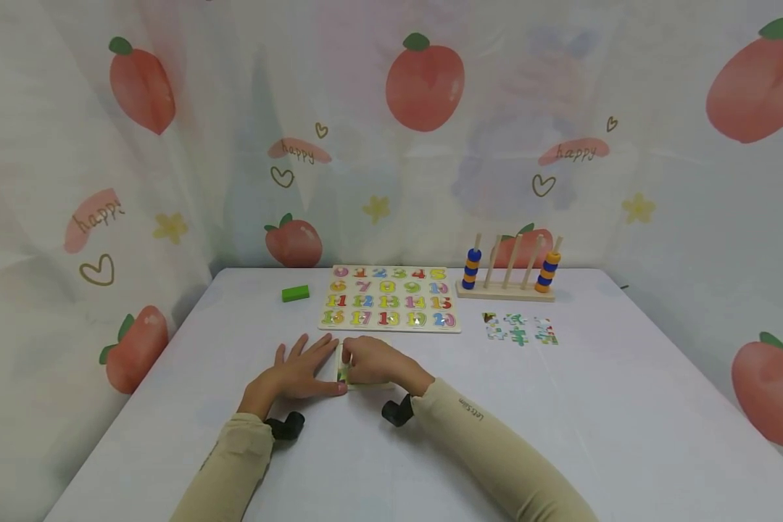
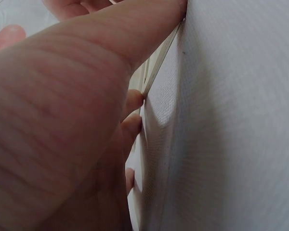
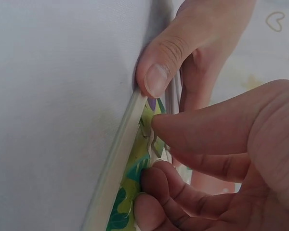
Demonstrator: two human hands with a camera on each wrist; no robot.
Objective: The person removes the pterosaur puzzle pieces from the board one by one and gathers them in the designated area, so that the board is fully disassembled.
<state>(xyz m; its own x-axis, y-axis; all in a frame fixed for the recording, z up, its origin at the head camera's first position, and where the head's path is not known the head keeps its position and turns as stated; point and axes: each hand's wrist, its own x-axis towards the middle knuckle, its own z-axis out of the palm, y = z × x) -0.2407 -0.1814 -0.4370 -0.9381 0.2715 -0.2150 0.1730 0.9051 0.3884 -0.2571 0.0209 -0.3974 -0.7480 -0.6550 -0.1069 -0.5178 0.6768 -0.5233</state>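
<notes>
Nearest us, two beige sleeves [image 1: 496, 442] reach in over the white table [image 1: 339, 478], a small black camera [image 1: 398, 412] at each wrist.

Left hand [image 1: 300, 371]: fingers spread and fairly straight, clasping nothing, set along the left side of the picture puzzle [image 3: 115, 166]; thumb on its near left corner.

Right hand [image 1: 375, 362]: palm above the puzzle, fingers curled, thumb and forefinger apparently pinching one puzzle piece [image 3: 158, 146] by its wavy edge. How firmly, we cannot tell.

The relation that counts, we judge: the piece lies right at the right fingertips, toward the puzzle's left side, with the left thumb just beside. The right hand is the nearer. The puzzle's near edge runs left to right; its long axis we cannot read, the right hand covering most of it.

Farther out, to the right, loose pieces [image 1: 518, 333]. Beyond the puzzle, the number board [image 1: 391, 330]; left of that, a green block [image 1: 296, 293]. Right of it, the bead stand [image 1: 505, 292]. Last, a peach-print curtain [image 1: 424, 188].
</notes>
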